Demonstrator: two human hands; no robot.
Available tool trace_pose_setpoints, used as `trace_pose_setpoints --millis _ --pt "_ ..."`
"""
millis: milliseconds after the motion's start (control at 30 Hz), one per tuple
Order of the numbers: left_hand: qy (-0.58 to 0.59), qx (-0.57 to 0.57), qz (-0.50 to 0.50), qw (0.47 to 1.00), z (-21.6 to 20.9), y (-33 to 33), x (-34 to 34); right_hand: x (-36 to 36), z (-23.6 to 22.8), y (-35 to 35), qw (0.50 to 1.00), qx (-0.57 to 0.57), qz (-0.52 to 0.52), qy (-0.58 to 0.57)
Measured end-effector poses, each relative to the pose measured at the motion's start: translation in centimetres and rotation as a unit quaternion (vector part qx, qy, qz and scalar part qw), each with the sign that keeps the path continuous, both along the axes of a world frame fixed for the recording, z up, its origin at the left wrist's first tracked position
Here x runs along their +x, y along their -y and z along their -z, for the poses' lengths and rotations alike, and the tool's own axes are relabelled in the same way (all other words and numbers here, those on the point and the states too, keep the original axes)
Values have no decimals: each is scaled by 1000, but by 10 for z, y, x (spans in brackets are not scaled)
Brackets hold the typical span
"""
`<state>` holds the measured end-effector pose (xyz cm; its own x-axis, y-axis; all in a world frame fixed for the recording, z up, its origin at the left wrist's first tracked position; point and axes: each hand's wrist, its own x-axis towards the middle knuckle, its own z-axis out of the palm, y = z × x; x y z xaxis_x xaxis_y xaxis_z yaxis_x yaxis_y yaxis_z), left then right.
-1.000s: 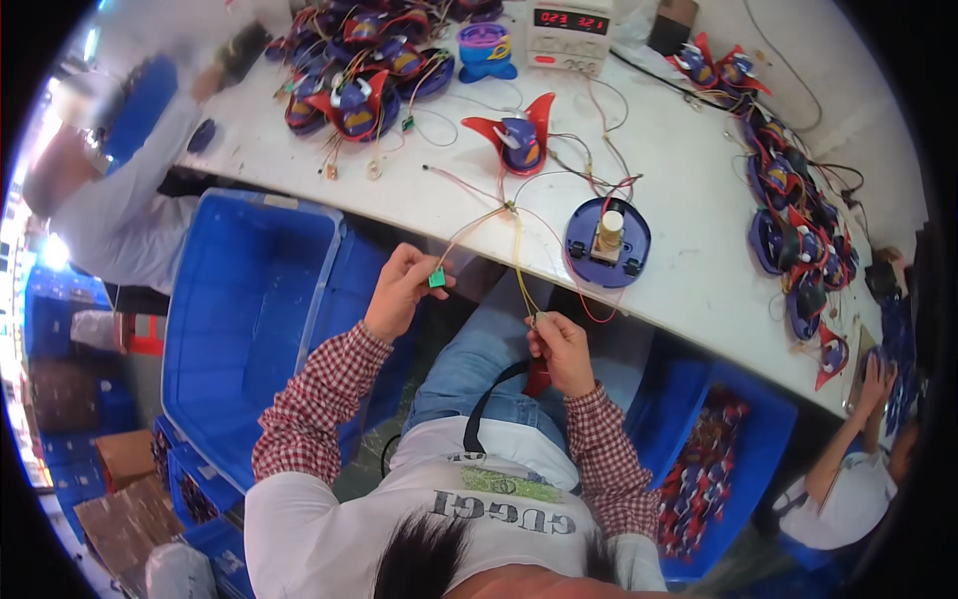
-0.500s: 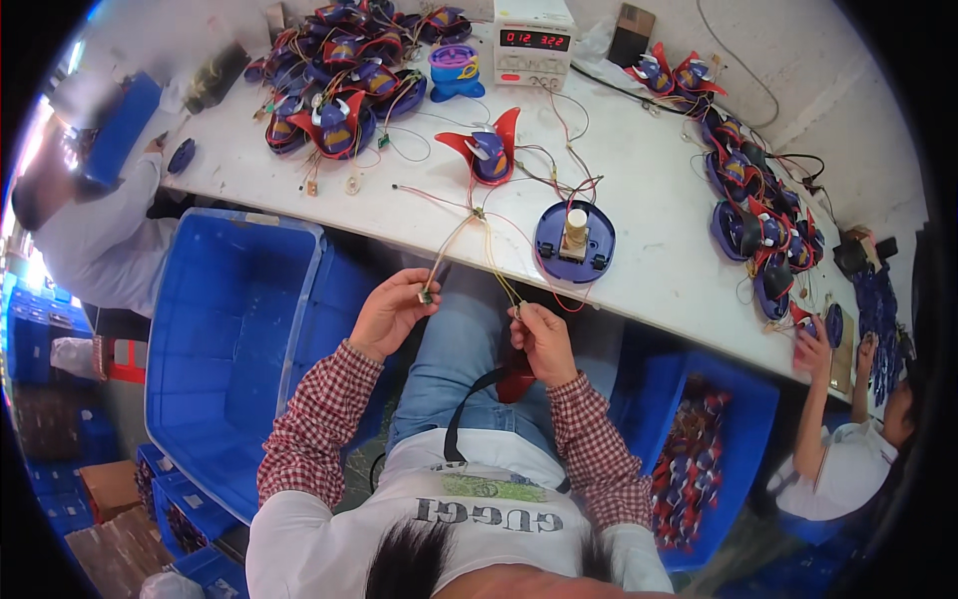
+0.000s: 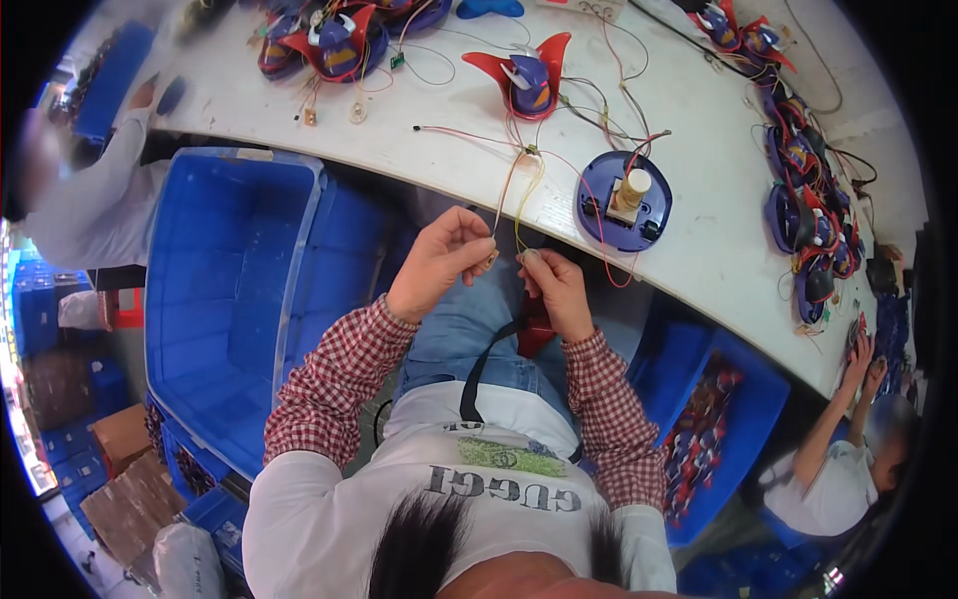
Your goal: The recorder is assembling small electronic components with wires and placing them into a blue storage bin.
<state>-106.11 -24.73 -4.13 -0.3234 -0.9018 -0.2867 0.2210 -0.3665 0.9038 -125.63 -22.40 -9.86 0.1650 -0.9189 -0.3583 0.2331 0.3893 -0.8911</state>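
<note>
My left hand [image 3: 439, 268] is closed, thumb and fingers pinching a small tan circuit board [image 3: 489, 261] with thin wires running up from it. My right hand [image 3: 561, 292] pinches the ends of thin yellow wires [image 3: 532, 195]; their tips are too small to make out. Both sets of wires meet at a little green board [image 3: 530, 150] near the table's front edge. From there, red wires lead to a purple toy head with red wings [image 3: 532, 85]. Right of it lies a round purple base [image 3: 604, 178] bearing a pale cylinder.
A white table [image 3: 439, 90] spans the far side. Purple and red toy parts [image 3: 334, 45] are heaped at back left, with more [image 3: 813, 215] along the right. Blue bins [image 3: 284, 329] flank my legs. A co-worker sits at each side.
My view has shifted, so the table sits higher in it. My left hand has turned, and the board shows its tan side instead of green. Both hands have come nearer each other.
</note>
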Motion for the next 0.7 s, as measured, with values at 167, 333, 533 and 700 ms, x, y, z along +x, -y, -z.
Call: trace_pose_setpoints --millis 167,333,533,700 --pt "-12 -11 -5 1000 -12 -4 -5 1 9 5 1000 12 -16 -24" --pt "-11 -24 2 1000 -23 -12 -9 5 21 5 999 4 -15 -40" --pt "4 -46 -18 999 -26 -9 -11 7 17 -1 998 19 -13 -53" --pt "78 -79 -23 994 -34 -3 -14 -3 -3 -20 989 -60 -39 -127"
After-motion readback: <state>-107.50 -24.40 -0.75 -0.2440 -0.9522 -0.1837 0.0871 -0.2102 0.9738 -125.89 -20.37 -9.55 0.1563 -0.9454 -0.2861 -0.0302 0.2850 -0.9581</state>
